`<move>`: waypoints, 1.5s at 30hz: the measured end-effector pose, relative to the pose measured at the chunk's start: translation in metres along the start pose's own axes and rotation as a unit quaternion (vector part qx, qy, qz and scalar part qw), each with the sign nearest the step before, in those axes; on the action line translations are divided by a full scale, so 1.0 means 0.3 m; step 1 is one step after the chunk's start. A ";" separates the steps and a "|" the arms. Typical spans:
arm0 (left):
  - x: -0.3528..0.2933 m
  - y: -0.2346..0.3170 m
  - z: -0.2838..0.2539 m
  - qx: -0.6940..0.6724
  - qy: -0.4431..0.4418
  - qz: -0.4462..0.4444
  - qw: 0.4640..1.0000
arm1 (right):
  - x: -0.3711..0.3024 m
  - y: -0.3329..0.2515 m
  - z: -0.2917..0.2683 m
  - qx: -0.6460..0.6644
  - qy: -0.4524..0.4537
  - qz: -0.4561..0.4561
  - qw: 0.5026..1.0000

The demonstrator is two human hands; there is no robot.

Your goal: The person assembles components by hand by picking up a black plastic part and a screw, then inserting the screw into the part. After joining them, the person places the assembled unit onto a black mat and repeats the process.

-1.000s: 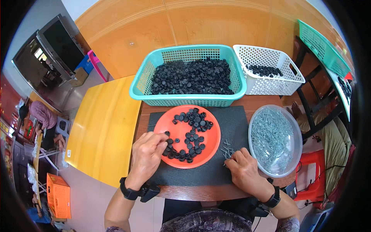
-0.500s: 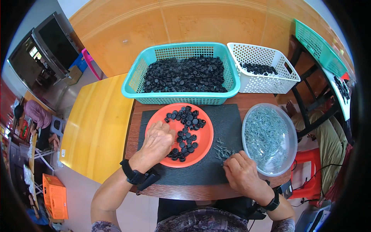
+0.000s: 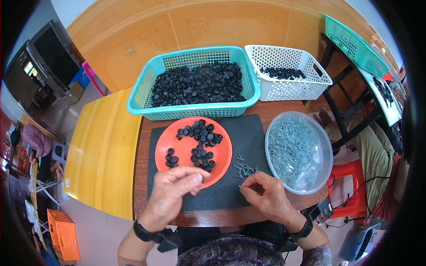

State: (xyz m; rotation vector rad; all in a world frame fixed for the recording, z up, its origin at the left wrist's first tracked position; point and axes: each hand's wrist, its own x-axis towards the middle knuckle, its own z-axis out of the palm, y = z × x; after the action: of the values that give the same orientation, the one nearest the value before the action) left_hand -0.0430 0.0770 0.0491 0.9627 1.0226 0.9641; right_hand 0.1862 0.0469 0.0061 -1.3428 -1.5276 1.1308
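Note:
Near the close rim of an orange-red plate (image 3: 226, 153), my left hand (image 3: 171, 190) is closed, thumb and forefinger pinched together; whatever lies between them is hidden. Small round black caps (image 3: 202, 157) sit on the plate in a few groups. My right hand (image 3: 270, 197) is over the dark mat (image 3: 213, 201), its thumb and forefinger pinching a small screw, of which only a tip shows. Just beyond those fingers lies a loose heap of thin silvery screws (image 3: 244, 169). A clear round tub (image 3: 329, 153) at the right holds many more screws (image 3: 290, 144).
Behind the plate stands a teal basket (image 3: 195, 108) full of black caps. A white perforated basket (image 3: 293, 91) with fewer caps adjoins it. A yellow tabletop (image 3: 100, 150) abuts on the left. At right are a red stool (image 3: 348, 188) and another person's legs (image 3: 366, 146).
My left hand has drawn back from the caps in the plate toward me, uncovering caps at its left. My right hand stays pinched beside the screws. The whole view has shifted slightly.

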 end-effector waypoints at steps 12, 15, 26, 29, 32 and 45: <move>-0.059 -0.203 0.101 -0.291 -0.035 -0.086 0.952 | -0.053 -0.103 0.026 0.092 -0.058 0.055 0.993; -0.069 -0.213 0.113 -0.306 -0.023 -0.090 0.948 | -0.057 -0.099 0.025 0.101 -0.049 0.079 0.991; -0.092 -0.241 0.181 -0.251 0.067 -0.014 0.966 | -0.060 -0.101 0.044 0.063 -0.020 0.084 0.994; -0.094 -0.243 0.188 -0.245 0.078 -0.009 0.966 | -0.057 -0.097 0.042 0.038 -0.020 0.086 0.995; -0.098 -0.242 0.189 -0.223 0.086 -0.004 0.971 | -0.055 -0.098 0.040 0.021 -0.025 0.079 0.996; -0.096 -0.256 0.170 -0.084 0.088 0.069 0.990 | -0.055 -0.053 0.076 -0.143 0.055 -0.139 0.978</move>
State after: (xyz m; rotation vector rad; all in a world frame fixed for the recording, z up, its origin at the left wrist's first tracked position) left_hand 0.0128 0.0196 -0.0050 0.8272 1.0125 1.2468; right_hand 0.1621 0.0272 0.0147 -1.3001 -1.7787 0.6709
